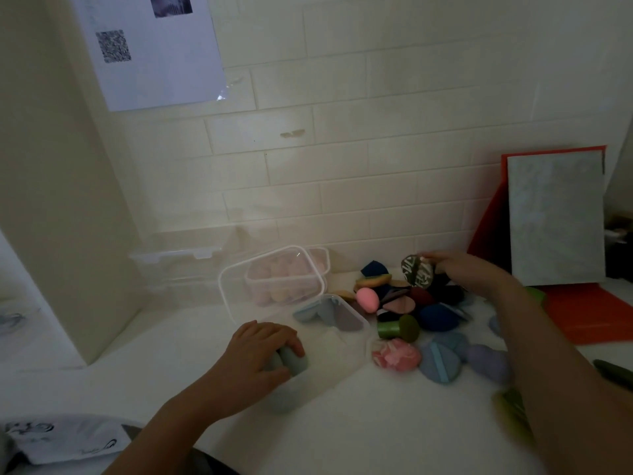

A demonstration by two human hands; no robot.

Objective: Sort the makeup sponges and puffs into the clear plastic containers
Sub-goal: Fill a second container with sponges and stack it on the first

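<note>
Left hand (pixel 263 349) grips teal foam sponge (pixel 294 363), right hand (pixel 459 269) pinches green patterned puff (pixel 417 273). Clear plastic box (pixel 320 260), twelve o'clock, pink-filled; two-o'clock pile (pixel 438 317) unsorted.

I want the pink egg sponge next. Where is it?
Head view: the pink egg sponge lies at the left edge of the pile, right of the container of pink sponges, behind the green mushroom-shaped puff.

Left hand (pixel 263 351) covers most of the pale blue sponge (pixel 294 363), shape unclear. Right forearm (pixel 548 354) hides the right side of the puff pile (pixel 411 303). Green object (pixel 510 406) beside the forearm is too blurred to name. Dark green object (pixel 615 370) at the table's right edge is cut off. Wall sheet (pixel 154 53) is cut at the top, print unreadable.
</note>
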